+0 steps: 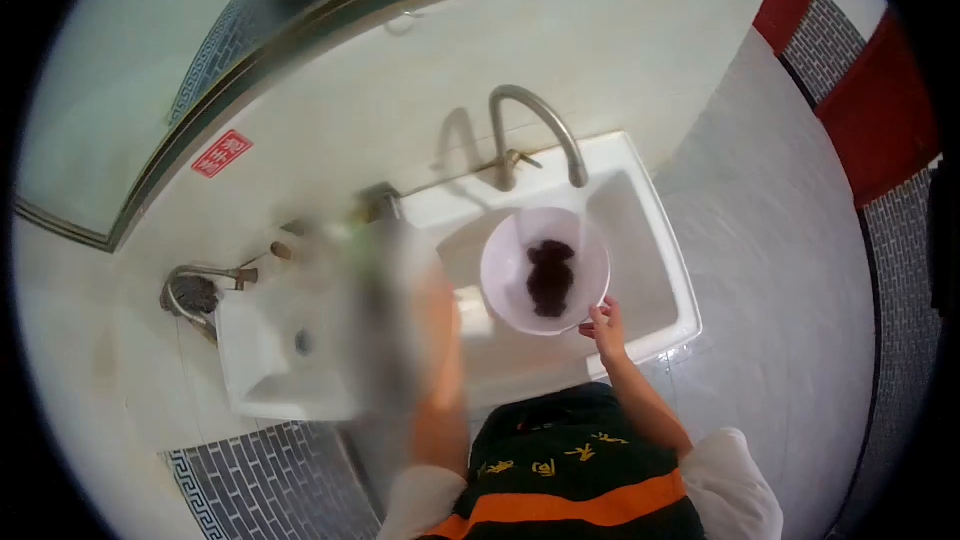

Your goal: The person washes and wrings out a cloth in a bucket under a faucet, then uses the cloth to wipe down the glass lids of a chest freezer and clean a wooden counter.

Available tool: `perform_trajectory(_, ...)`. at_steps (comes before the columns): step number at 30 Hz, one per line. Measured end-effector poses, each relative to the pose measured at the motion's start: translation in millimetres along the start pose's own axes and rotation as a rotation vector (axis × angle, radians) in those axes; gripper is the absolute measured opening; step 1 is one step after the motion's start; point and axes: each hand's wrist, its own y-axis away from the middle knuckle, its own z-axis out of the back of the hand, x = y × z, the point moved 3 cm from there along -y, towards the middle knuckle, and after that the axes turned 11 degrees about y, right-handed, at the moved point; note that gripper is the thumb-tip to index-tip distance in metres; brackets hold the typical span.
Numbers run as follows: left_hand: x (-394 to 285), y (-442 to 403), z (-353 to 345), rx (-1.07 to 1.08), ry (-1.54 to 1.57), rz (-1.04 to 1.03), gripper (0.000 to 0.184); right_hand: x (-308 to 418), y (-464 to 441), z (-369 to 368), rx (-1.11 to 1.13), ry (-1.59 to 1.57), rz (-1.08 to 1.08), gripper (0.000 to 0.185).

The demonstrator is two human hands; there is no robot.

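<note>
A pale pinkish-white plastic basin [503,285] sits in the right bowl of the white sink [672,275], below the faucet. Inside it lies a dark brown clump [550,285] whose kind I cannot make out. My right hand [606,330] grips the basin's near right rim between thumb and fingers. To the left of the basin, my left hand [432,315] is smeared by motion. Beside that hand is a blurred grey and greenish upright patch [382,315]; whether the hand holds it cannot be told. Its fingers are not distinct.
A curved metal faucet [535,100] arches over the basin. A second faucet [205,275] stands at the left end of the sink, with a grey scouring pad [194,294] near it. A drain [304,342] shows in the left bowl. A framed mirror [330,35] hangs above.
</note>
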Motion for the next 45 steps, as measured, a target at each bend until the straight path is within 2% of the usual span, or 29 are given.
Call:
perform_trajectory(1, 8.3, 3.5, -10.3, 0.016, 0.003, 0.004, 0.013, -3.1, -1.1, 1.2, 0.002, -0.006, 0.003, 0.043)
perform_trajectory(3, 36.4, 6.1, -29.7, 0.103, -0.011, 0.246, 0.023, -4.2, -4.9, 2.7, -0.005, -0.061, -0.055, 0.049)
perform_trajectory(4, 23.5, 5.0, -23.6, 0.118, -0.012, 0.252, 0.023, -1.1, -4.1, 0.8, 0.018, 0.005, -0.060, 0.053)
perform_trajectory(6, -4.1, -5.3, -16.0, 0.334, -0.374, 0.094, 0.026, 3.6, -3.6, -2.8, 0.040, 0.136, -0.026, 0.062)
perform_trajectory(7, -4.5, -6.1, -19.5, 0.337, -0.378, 0.091, 0.026, 5.6, -2.1, -2.8, 0.039, 0.132, -0.028, 0.062)
perform_trajectory(9, -1.1, -8.7, -23.4, 0.198, -0.332, 0.249, 0.026, 10.3, 2.6, -5.6, 0.056, -0.021, -0.090, 0.061)
perform_trajectory(10, -15.3, -9.5, -25.3, 0.203, -0.335, 0.249, 0.026, 10.4, 4.2, -6.6, 0.053, -0.022, -0.095, 0.061)
perform_trajectory(12, -38.9, -16.3, -32.5, 0.157, -0.360, 0.388, 0.028, 13.2, 3.3, -7.0, 0.052, -0.001, -0.080, 0.061)
perform_trajectory(19, -10.7, -4.8, -63.5, 0.130, -0.375, 0.292, 0.031, 12.6, 5.4, -5.2, 0.031, -0.028, -0.091, 0.061)
perform_trajectory(21, 5.5, -6.0, -66.4, 0.046, -0.336, 0.310, 0.031, 11.3, 5.2, -4.6, 0.039, -0.012, -0.086, 0.062)
perform_trajectory(26, -11.2, -10.3, -56.2, 0.177, -0.393, 0.331, 0.031, 3.4, 0.2, -8.5, 0.038, -0.036, -0.051, 0.063)
perform_trajectory(28, -16.0, -9.8, -51.3, 0.202, -0.513, 0.186, 0.031, 2.0, 4.1, -6.7, 0.067, -0.046, -0.091, 0.063)
perform_trajectory(31, 20.6, -10.1, -68.9, 0.161, -0.409, 0.273, 0.032, 8.4, 3.9, -6.5, 0.090, -0.045, -0.094, 0.064)
perform_trajectory(32, 29.1, -2.9, -71.4, 0.059, -0.364, 0.078, 0.032, 4.3, 9.2, -5.0, 0.086, -0.035, -0.107, 0.064)
perform_trajectory(33, 20.7, -0.9, -69.5, 0.063, -0.360, 0.086, 0.032, 2.4, 11.1, -5.5, 0.072, -0.045, -0.106, 0.064)
perform_trajectory(35, -4.4, -6.9, -63.5, 0.135, -0.399, 0.275, 0.033, 6.4, 3.3, -6.8, 0.067, -0.060, -0.086, 0.065)
perform_trajectory(36, 1.1, -2.5, -60.5, 0.135, -0.408, 0.283, 0.033, 6.3, 8.1, -5.3, 0.086, -0.043, -0.092, 0.065)
perform_trajectory(39, 5.6, -7.0, -61.1, 0.131, -0.490, 0.237, 0.032, 8.3, 4.9, -7.0, 0.101, -0.034, -0.089, 0.064)
perform_trajectory(41, -2.4, -8.7, -59.1, 0.087, -0.444, 0.168, 0.030, 4.9, 6.0, -7.2, 0.094, -0.027, -0.097, 0.064)
perform_trajectory(45, 8.0, -2.0, -69.4, 0.045, -0.362, 0.170, 0.028, 8.4, 5.3, -7.7, 0.061, -0.028, -0.097, 0.065)
